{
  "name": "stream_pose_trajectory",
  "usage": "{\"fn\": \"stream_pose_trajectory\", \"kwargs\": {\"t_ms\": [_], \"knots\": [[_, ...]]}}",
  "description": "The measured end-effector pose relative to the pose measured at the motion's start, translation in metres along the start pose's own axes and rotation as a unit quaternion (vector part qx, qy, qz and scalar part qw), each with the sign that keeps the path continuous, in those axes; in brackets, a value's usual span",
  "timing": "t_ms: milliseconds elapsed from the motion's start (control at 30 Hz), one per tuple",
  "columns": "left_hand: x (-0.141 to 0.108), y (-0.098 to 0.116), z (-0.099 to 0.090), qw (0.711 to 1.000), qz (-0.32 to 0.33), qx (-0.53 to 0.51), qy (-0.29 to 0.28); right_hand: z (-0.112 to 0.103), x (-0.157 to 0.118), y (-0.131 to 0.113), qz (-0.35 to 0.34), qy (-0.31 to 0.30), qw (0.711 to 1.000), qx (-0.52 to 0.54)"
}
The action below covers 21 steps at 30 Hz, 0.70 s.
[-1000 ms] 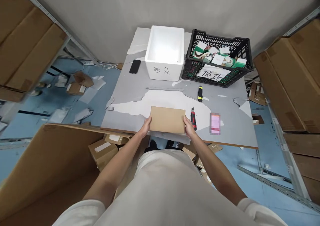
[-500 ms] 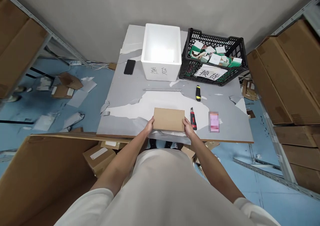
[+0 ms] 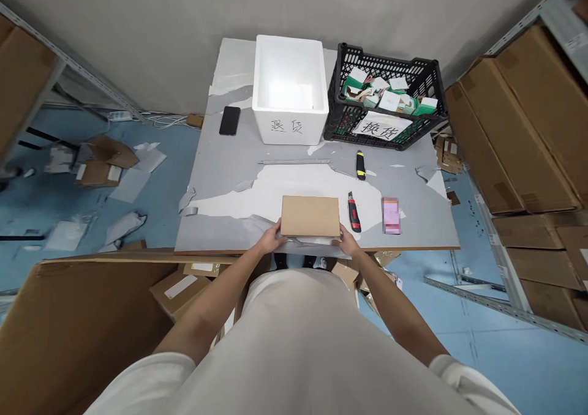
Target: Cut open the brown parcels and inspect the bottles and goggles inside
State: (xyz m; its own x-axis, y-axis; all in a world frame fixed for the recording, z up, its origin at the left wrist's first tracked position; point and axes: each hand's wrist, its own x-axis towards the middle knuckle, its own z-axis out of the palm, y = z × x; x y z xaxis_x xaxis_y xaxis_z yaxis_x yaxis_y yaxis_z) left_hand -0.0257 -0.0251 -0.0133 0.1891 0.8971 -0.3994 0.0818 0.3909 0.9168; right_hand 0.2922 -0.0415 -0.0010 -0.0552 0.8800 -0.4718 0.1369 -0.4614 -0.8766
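A plain brown cardboard box (image 3: 310, 215) is at the front edge of the table, between my two hands. My left hand (image 3: 270, 239) grips its left front corner, and my right hand (image 3: 346, 241) closes on the right front corner. Its top looks flat and unbroken; the fingers under the box are hidden. Just right of the box lies a red and black box cutter (image 3: 353, 213). Behind that is a black and yellow cutter (image 3: 361, 165). A pink, pixelated card-like item (image 3: 391, 215) lies farther right.
A white foam bin (image 3: 289, 126) with handwriting stands at the table's back, beside a black crate (image 3: 333, 124) holding several green and white boxes. A black phone (image 3: 229, 121) lies left. A large open carton (image 3: 92, 317) flanks me at left; cardboard boxes (image 3: 533, 121) stack on shelving at right.
My view has shifted slightly, moving the table's contents left and up. Both hands have slid lower on the box's front corners, and its near side tips up a little, showing more front face.
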Motion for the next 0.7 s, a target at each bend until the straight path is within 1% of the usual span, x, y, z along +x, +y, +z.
{"fn": "stream_pose_trajectory", "kwargs": {"t_ms": [133, 233, 300, 367, 433, 500, 600, 667, 700], "knots": [[-0.001, 0.012, 0.003, 0.999, 0.007, -0.026, -0.038, 0.006, -0.001, -0.011, 0.017, 0.012, 1.0, -0.005], [-0.005, 0.025, 0.0, 0.998, 0.02, -0.026, -0.051, 0.003, -0.005, -0.026, -0.016, -0.017, 1.0, 0.014], [-0.008, 0.035, -0.002, 0.998, 0.025, -0.018, -0.049, -0.001, -0.008, -0.038, -0.036, -0.031, 0.998, 0.042], [-0.011, 0.044, -0.003, 0.999, 0.029, -0.018, -0.03, -0.003, -0.007, -0.05, -0.03, -0.016, 0.998, 0.051], [-0.011, 0.05, -0.003, 0.999, 0.03, -0.021, -0.005, -0.004, -0.004, -0.061, -0.007, 0.02, 1.0, 0.014], [-0.009, 0.052, -0.003, 1.0, 0.019, -0.012, 0.013, -0.002, 0.001, -0.068, 0.016, 0.044, 0.997, -0.059], [-0.007, 0.048, -0.002, 0.999, -0.011, 0.016, 0.027, -0.001, 0.01, -0.074, 0.053, 0.052, 0.983, -0.169], [-0.007, 0.046, -0.002, 0.999, -0.026, 0.019, 0.034, -0.001, 0.014, -0.073, 0.068, 0.05, 0.974, -0.212], [-0.008, 0.045, -0.001, 0.999, -0.031, 0.015, 0.036, -0.002, 0.016, -0.071, 0.07, 0.047, 0.972, -0.217]]}}
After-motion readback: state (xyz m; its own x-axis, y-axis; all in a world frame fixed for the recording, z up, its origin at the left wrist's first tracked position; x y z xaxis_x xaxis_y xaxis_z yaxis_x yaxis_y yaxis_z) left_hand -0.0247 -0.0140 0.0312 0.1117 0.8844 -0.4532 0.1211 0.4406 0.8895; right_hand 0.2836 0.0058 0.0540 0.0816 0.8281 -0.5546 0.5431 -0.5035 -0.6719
